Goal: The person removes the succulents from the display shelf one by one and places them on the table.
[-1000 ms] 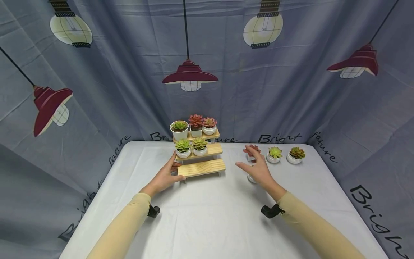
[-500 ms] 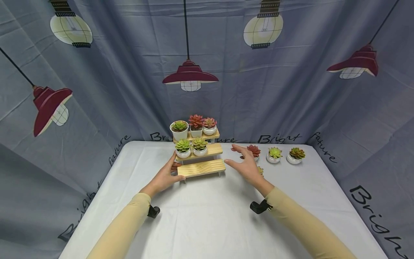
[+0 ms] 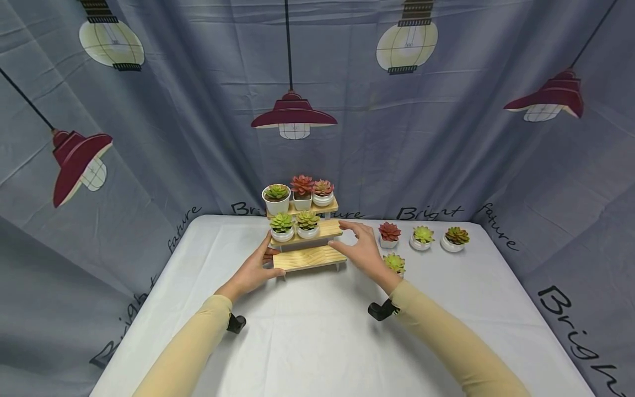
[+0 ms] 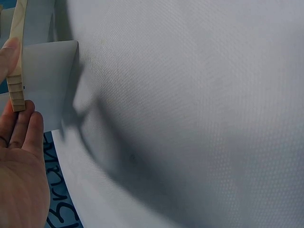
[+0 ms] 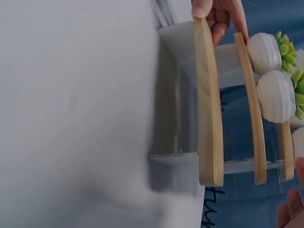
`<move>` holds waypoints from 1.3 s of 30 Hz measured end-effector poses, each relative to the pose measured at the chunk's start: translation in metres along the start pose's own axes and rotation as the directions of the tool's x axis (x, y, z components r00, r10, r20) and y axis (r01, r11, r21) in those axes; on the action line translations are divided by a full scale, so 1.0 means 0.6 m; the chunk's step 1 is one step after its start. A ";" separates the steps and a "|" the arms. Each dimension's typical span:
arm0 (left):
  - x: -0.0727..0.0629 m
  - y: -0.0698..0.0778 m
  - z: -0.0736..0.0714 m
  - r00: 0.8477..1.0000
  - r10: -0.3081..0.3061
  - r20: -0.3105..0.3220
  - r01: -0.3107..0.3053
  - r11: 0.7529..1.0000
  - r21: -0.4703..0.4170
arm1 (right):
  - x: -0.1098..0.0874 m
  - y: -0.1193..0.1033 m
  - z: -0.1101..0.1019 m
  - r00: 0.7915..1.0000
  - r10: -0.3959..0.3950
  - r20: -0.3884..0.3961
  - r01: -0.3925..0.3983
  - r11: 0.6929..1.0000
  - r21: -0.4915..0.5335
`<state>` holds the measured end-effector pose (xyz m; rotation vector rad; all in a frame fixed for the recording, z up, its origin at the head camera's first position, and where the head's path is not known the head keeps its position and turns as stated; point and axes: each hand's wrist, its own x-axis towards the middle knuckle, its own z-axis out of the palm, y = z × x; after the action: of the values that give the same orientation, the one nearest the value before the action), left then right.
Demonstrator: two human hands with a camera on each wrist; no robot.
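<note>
A three-tier wooden plant stand point(image 3: 310, 257) stands at the back of the table. My left hand point(image 3: 253, 271) grips the left end of its lowest board; in the left wrist view the thumb and fingers sit on opposite sides of the board point(image 4: 17, 90). Spread thumb and fingers of my right hand point(image 3: 364, 252) are beside the stand's right end, apart from the boards in the right wrist view. Two green potted succulents point(image 3: 281, 227) occupy the middle tier. The top tier bears a green succulent point(image 3: 276, 200), a red one point(image 3: 302, 193) and a pink one point(image 3: 323, 194).
Right of the stand, a red succulent point(image 3: 389, 234), a light green one point(image 3: 421, 237) and a dark green one point(image 3: 454, 239) line the back of the white-covered table point(image 3: 317, 331). Another green succulent point(image 3: 394, 263) stands nearer, beside my right forearm. A printed curtain point(image 3: 347, 143) hangs behind.
My right hand has moved left, from in front of the loose succulents to the stand's right end, uncovering the red one and the nearer green one. My left hand stays in place.
</note>
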<state>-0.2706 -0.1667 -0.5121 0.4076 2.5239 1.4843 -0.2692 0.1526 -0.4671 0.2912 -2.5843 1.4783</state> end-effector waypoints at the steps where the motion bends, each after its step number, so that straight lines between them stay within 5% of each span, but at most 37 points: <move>1: 0.000 0.000 0.000 1.000 0.001 -0.001 -0.001 1.000 -0.001 | 0.002 0.000 0.003 1.000 -0.001 -0.005 0.001 1.000 -0.008; 39: 0.000 0.001 0.000 1.000 0.008 -0.006 -0.008 1.000 0.013 | 0.064 -0.023 0.087 0.999 -0.038 -0.011 0.034 0.970 -0.241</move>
<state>-0.2704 -0.1666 -0.5114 0.4168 2.5403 1.4755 -0.3047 0.0971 -0.4730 0.2925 -2.6937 1.1331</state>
